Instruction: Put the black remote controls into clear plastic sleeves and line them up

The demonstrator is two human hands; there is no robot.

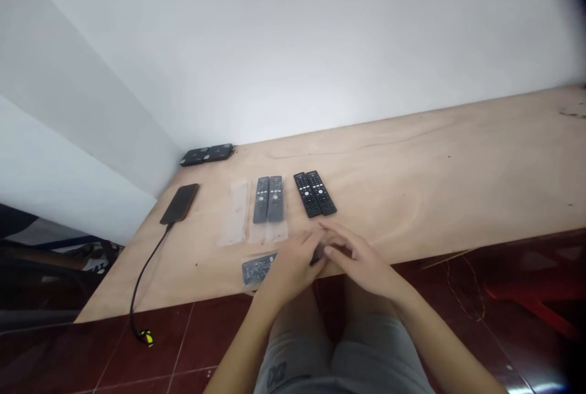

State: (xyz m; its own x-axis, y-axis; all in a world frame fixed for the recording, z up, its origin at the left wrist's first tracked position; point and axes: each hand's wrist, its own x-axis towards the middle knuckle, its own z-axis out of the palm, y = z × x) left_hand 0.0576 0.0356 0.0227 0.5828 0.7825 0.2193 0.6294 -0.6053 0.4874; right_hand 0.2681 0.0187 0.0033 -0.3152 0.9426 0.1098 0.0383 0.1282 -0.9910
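1. Closest in, a seated person's grey fabric shorts (370,357) showed before a pale, faintly grained wooden tabletop (434,186), with glossy dark red floor tiles (210,333) below.
2. Both bare hands met at the near edge: the left hand (297,253) and the right hand (356,258) curved about a dark, mostly hidden piece (317,255). Their fingertips overlapped, so I could not tell whether either grip was clenched on it or only resting there.
3. Partly behind the left hand, a dark, button-studded remote control in crinkled, shiny clear plastic (257,270) lay along the near edge; whether the dark piece was its other end was unclear.
4. Beyond the hands, two slim black remotes with white-marked buttons (317,193) lay side by side without visible wrapping. To their left lay two matching remotes in hazy translucent sleeves (275,200), then a flat frosted plastic sleeve (234,214) with no remote visible inside.
5. Judged from that layout, the handling looked partway along: one pair bare, while the sleeved pair and the near-edge remote remained covered.
6. Farther left lay a black, glass-faced rectangular phone (179,204) on a thin black cable (145,262); in the back corner, two flat black boxes (195,157) sat near the smooth white wall (320,46).
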